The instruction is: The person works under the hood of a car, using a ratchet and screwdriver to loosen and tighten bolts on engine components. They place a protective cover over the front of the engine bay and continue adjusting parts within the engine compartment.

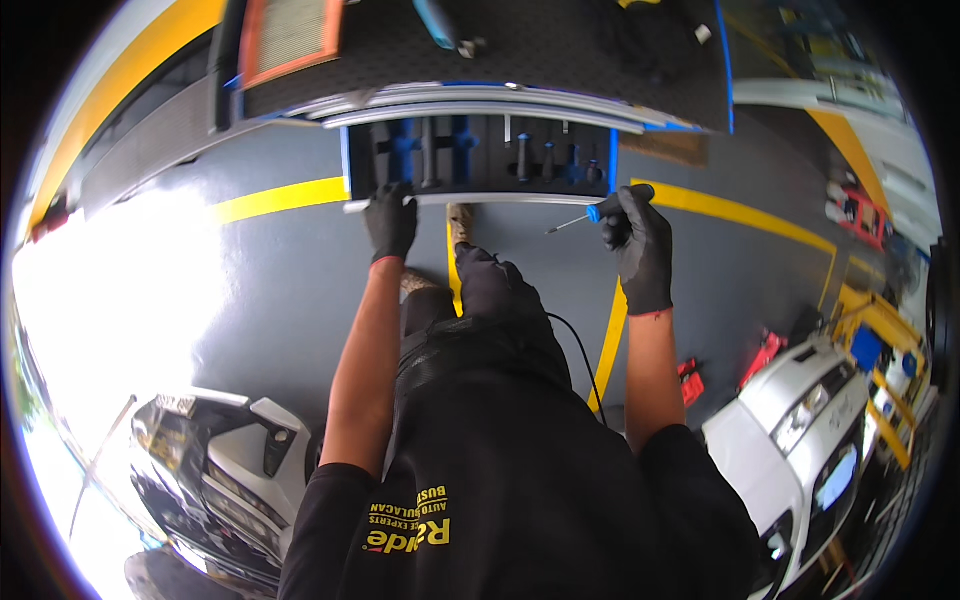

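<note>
In a black glove, my right hand is closed round the handle of a screwdriver with a black and blue grip. Its thin metal shaft points left, to the right of an open tool drawer. My left hand, gloved too, has its fingers curled over the front edge of that drawer near its left end. Inside the drawer, several dark-handled tools lie in a black and blue insert. A wider black handle lies further left among them.
Above the drawer is the cabinet's dark top, bearing an orange-framed air filter and a light-blue tool. A dark cable hangs by my right side. Behind me stand a white car and another vehicle.
</note>
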Available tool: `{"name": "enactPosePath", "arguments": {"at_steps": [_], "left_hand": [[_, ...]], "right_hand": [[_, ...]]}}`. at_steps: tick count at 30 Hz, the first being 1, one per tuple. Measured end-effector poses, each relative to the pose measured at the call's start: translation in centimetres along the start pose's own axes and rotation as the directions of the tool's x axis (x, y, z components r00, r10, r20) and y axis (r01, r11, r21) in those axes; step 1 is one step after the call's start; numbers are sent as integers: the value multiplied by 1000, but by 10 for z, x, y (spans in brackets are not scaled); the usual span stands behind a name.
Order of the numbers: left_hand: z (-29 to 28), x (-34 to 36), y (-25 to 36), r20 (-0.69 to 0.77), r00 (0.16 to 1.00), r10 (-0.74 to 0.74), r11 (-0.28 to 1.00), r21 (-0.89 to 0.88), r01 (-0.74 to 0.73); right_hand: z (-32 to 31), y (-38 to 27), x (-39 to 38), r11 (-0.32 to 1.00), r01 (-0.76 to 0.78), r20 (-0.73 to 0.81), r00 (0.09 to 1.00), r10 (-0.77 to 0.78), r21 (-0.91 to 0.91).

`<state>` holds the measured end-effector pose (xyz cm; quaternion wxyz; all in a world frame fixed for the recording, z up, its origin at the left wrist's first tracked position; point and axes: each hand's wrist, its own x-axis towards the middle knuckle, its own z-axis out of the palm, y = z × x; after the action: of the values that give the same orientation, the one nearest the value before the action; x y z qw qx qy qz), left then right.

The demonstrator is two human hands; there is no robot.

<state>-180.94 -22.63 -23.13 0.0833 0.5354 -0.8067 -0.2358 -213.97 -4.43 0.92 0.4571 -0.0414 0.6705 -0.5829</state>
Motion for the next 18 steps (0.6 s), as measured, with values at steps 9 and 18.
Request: {"name": "enactPosePath", "arguments": {"at_steps": [9,18], "left_hand": [[-310,-129,82,-122,991,54,194,-972,-130],[-378,-450,-36,-598,433,-674,246,-735,-632]], "right_hand": [[210,-27,-112,957,288,581,774,-251,30],[370,94,-385,901,432,995,-73,75,-36]]}}
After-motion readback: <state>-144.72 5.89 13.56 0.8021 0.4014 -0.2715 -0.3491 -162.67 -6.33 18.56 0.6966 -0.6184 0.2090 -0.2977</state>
